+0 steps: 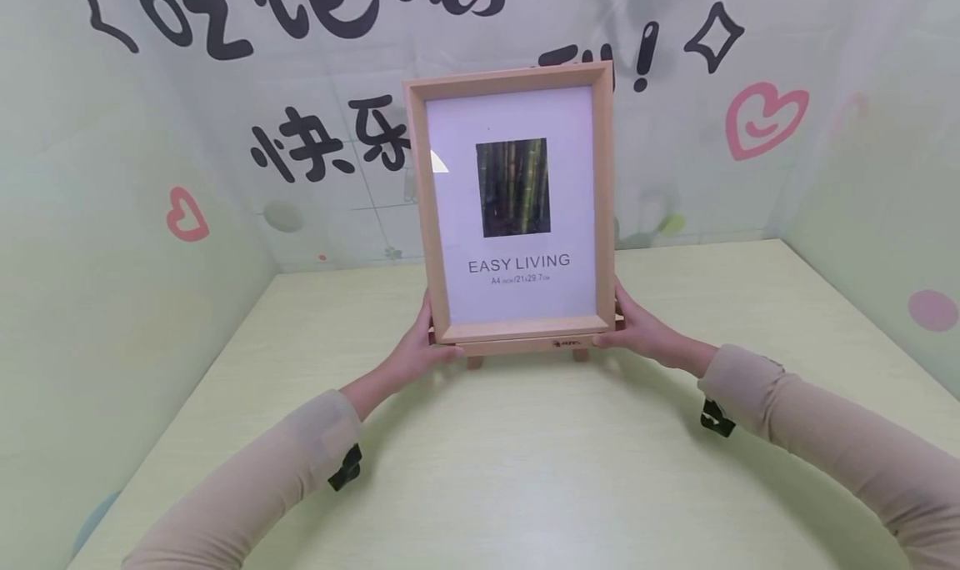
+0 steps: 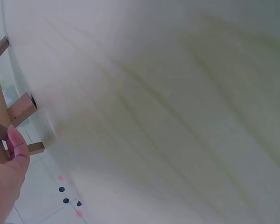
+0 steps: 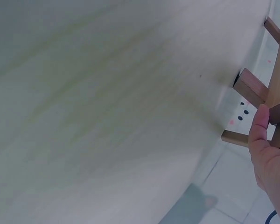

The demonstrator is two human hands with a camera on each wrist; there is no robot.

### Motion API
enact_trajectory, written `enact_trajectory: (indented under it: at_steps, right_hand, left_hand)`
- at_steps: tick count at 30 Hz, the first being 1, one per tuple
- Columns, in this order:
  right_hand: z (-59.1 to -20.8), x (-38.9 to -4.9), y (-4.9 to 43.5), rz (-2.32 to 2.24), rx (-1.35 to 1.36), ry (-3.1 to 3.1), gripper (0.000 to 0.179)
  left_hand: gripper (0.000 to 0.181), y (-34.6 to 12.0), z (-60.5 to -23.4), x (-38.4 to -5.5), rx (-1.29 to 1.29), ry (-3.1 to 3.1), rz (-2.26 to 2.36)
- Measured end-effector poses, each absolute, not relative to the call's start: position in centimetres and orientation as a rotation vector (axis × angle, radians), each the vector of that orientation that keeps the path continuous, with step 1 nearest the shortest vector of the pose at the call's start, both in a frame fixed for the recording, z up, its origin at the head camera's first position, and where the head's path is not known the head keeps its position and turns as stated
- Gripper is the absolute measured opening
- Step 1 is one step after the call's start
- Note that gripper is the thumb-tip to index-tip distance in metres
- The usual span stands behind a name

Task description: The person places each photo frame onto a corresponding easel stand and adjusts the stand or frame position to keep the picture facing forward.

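A light wooden picture frame (image 1: 605, 195) stands upright, leaning slightly back, in the middle of the head view. Its white sheet carries a bamboo picture (image 1: 513, 188) and the words EASY LIVING. Below it runs the wooden ledge (image 1: 510, 347) of a small easel, with short legs (image 1: 475, 362) under it. At the lower left corner my left hand (image 1: 411, 355) grips the ledge, thumb in front. My right hand (image 1: 651, 335) holds the lower right corner likewise. Both wrist views show a thumb against the wood; the other fingers are mostly hidden. Whether the legs touch the table, I cannot tell.
The pale wooden table (image 1: 510, 462) spreads out in front of the easel. Behind rises a white wall covering (image 1: 322, 220) with black lettering and a pink heart (image 1: 765, 122). Pale side walls (image 1: 97, 262) close in the left and right.
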State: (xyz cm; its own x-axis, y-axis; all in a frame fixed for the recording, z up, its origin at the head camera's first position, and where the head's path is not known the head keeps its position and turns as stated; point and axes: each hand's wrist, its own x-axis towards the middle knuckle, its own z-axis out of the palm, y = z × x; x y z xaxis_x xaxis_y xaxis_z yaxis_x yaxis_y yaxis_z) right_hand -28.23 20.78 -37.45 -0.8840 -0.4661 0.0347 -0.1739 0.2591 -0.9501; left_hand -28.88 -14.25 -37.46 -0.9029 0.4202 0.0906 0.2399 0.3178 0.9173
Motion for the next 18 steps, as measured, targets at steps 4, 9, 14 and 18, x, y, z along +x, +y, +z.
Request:
enact_trajectory:
  at_steps: [4,9,14,18]
  right_hand:
    - [-37.5,-28.2,20.7,-1.669,-0.596,2.257,0.101]
    - [-37.1,-28.1,20.7,-1.559,-0.609,2.402,0.101]
    - [-35.8,-28.2,21.3,-1.252,-0.690,2.748,0.103]
    - [-34.7,-27.8,22.7,-0.899,-0.711,2.979,0.099]
  left_hand:
    - [0.108,-14.3,-37.4,-28.9,0.603,2.411,1.638]
    - [0.109,-14.5,-37.4,-28.8,0.591,2.406,1.631]
    - [0.113,-15.3,-37.2,-28.9,0.542,2.459,1.593]
    - [0.113,-16.5,-36.7,-28.8,0.562,2.543,1.535]
